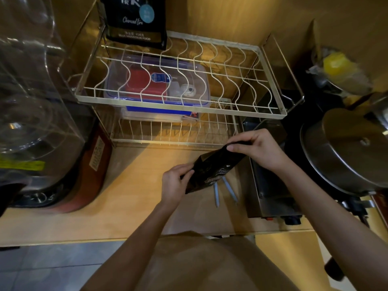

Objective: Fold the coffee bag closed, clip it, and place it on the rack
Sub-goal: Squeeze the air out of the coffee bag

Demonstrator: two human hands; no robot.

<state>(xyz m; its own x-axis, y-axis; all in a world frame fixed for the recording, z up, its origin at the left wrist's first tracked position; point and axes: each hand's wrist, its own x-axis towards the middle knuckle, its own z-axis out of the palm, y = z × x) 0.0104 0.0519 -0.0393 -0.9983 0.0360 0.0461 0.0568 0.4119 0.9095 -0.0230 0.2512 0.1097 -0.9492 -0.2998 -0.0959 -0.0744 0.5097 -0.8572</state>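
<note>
A black coffee bag (pixel 214 169) stands tilted on the wooden counter, in front of the white wire rack (pixel 180 101). My right hand (pixel 260 150) pinches the bag's top edge, which looks folded over. My left hand (pixel 176 183) grips the bag's lower left side. Two pale blue clips (pixel 227 189) lie on the counter just behind the bag, partly hidden by it. A second black coffee bag (pixel 136 19) stands on the rack's upper tier at the back left.
A clear plastic box (pixel 157 82) with red contents sits under the rack's upper tier. A large clear appliance (pixel 35 101) stands at the left. At the right are a steel box (pixel 270 192) and a lidded pot (pixel 346 152). The counter's front edge (pixel 105 238) is near me.
</note>
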